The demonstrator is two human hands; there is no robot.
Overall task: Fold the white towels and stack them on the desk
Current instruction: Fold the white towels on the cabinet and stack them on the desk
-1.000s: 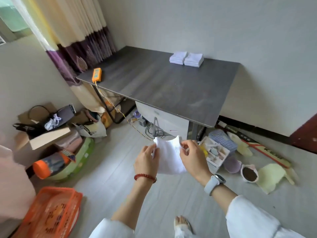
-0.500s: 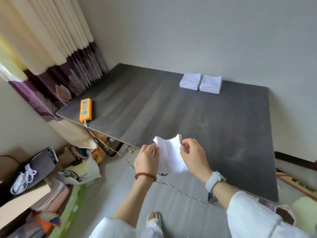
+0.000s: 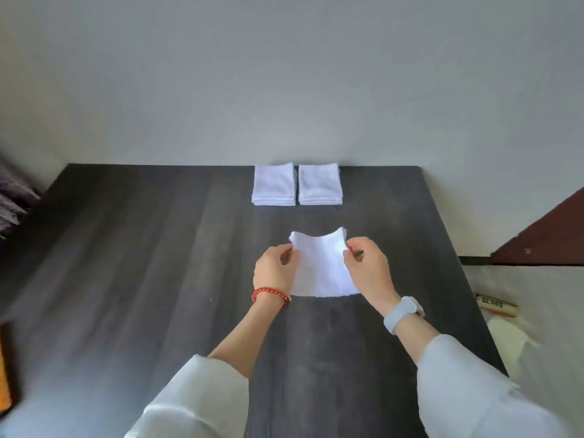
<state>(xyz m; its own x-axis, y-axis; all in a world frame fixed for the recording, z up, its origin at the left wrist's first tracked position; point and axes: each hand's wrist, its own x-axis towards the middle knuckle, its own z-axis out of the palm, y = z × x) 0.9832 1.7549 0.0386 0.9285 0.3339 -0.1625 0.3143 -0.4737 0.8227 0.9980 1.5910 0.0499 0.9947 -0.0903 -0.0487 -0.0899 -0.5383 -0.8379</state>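
Two hands [image 3: 274, 270] [image 3: 368, 269] pinching white towel [image 3: 322, 270], two folded stacks [image 3: 274, 186] [image 3: 319, 186] on desk [image 3: 158, 263]

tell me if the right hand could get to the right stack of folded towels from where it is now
Probably yes: bare desk lies between the right hand and the right stack, though it pinches the towel.

White towel [image 3: 320, 268] held above dark desk [image 3: 142, 263], two folded towel stacks [image 3: 297, 184] side by side at far edge
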